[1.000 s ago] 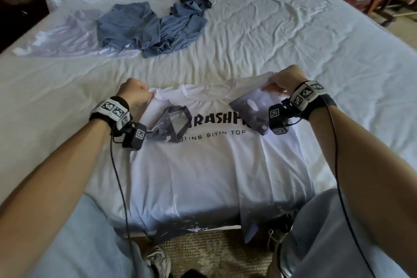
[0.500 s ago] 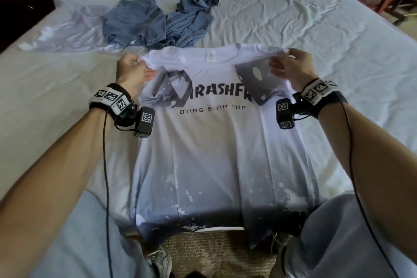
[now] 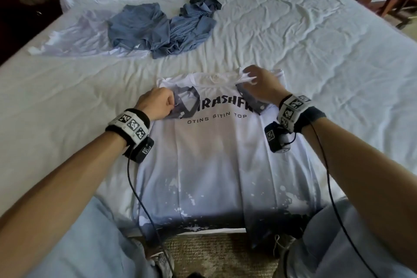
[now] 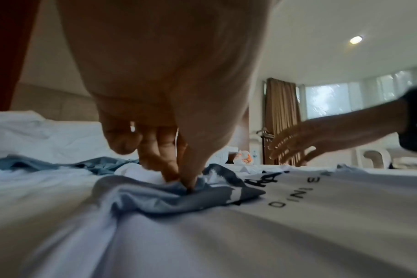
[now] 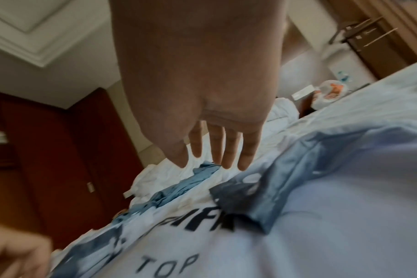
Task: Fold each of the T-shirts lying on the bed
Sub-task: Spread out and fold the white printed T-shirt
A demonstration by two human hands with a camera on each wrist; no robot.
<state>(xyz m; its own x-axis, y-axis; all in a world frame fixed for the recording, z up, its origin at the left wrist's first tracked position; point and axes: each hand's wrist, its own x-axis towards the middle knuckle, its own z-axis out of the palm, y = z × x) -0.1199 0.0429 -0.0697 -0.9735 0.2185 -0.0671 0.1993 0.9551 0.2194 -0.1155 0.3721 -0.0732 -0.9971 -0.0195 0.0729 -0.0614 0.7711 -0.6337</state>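
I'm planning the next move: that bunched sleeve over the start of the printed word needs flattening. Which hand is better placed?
Left. The left hand already pinches the bunched sleeve of the white T-shirt; the right hand is open at the opposite shoulder.

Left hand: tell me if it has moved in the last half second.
Yes. The left hand dropped from the white T-shirt's shoulder corner to its folded-in sleeve, nearer the person.

Head view high above the white T-shirt [image 3: 214, 165], 2 wrist views skimming its print
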